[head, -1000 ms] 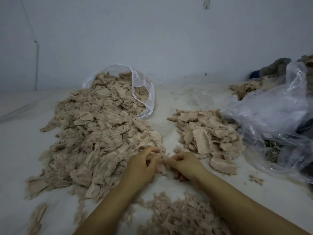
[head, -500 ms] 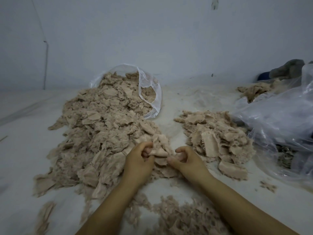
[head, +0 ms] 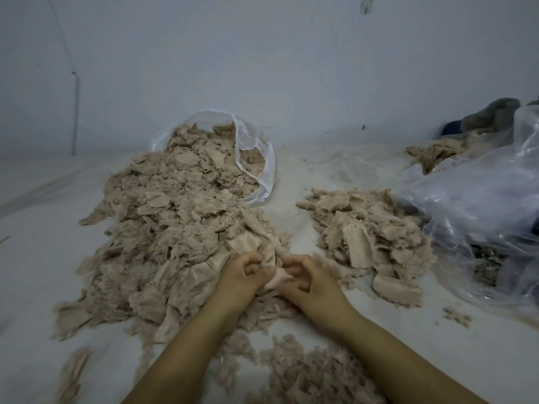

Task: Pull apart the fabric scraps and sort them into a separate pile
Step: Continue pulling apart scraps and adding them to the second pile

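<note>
Evidently gripped between left hand [head: 242, 275] and right hand [head: 306, 277], fingers curled tight on a beige fabric scrap [head: 278, 277] for pulling apart, at the near edge of the big unsorted heap [head: 175, 228], with the sorted pile [head: 370, 234] just right.

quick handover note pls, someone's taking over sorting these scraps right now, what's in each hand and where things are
Left hand and right hand: both pinch one beige scrap between them, at the near edge of the big pile.
Big pile spills from the clear bag on the left; that is the unsorted stock.
Smaller pile on the right looks like the sorted one.
Loose fluffy bits lie nearest the person.
Done: a small share. Left: most of the big pile, including the scrap in hand.
</note>
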`<control>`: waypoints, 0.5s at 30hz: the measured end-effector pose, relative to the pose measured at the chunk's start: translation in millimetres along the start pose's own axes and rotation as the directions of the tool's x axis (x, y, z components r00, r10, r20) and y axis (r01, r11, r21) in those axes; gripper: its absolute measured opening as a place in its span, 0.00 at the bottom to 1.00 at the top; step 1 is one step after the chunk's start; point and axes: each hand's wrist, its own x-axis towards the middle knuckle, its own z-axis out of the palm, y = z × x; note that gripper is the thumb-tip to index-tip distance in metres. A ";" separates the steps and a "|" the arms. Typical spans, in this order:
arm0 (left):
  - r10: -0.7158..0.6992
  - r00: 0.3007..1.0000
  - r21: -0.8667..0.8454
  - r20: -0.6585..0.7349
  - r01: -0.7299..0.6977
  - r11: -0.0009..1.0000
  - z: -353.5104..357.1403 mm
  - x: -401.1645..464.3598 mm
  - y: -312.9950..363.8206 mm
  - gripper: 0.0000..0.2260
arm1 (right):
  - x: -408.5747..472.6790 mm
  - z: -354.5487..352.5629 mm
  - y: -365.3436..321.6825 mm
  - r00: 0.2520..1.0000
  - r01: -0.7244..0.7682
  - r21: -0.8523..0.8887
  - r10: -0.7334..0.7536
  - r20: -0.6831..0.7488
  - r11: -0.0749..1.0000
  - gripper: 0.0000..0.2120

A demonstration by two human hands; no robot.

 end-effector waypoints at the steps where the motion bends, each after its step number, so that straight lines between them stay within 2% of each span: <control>1: -0.010 1.000 -0.128 0.004 0.011 0.992 0.1 -0.5 1.9 0.02 | 0.6 1.0 1.6 0.999 -0.040 -0.026 0.040 0.027 0.999 0.12; 3: -0.014 1.000 -0.433 -0.022 0.003 0.902 -1.8 2.6 6.6 0.06 | 1.7 0.6 3.8 0.995 -0.098 0.007 0.098 0.017 0.995 0.08; 5: 0.007 0.999 -0.509 -0.054 -0.033 0.860 -2.9 4.7 7.5 0.08 | 0.1 -0.3 2.4 0.992 -0.123 0.147 0.123 0.009 0.982 0.05; 8: 0.050 0.999 -0.324 0.004 -0.046 0.945 2.4 -0.1 2.2 0.06 | -1.5 -0.3 -1.6 0.997 -0.079 0.298 0.081 0.003 0.951 0.12; 10: 0.097 0.995 -0.169 0.026 -0.091 0.981 5.8 -3.2 -0.2 0.05 | -1.3 1.5 -3.6 0.998 -0.028 0.367 0.044 -0.034 0.930 0.08; 12: 0.158 0.983 -0.069 -0.091 -0.164 0.984 6.7 -1.0 -1.3 0.09 | 0.2 0.9 -2.6 0.995 0.006 0.409 0.036 -0.094 0.913 0.10; 15: 0.198 0.924 0.003 -0.328 -0.209 0.978 0.2 6.8 -3.5 0.12 | 0.0 -2.8 -1.2 0.995 -0.023 0.456 0.065 -0.077 0.890 0.12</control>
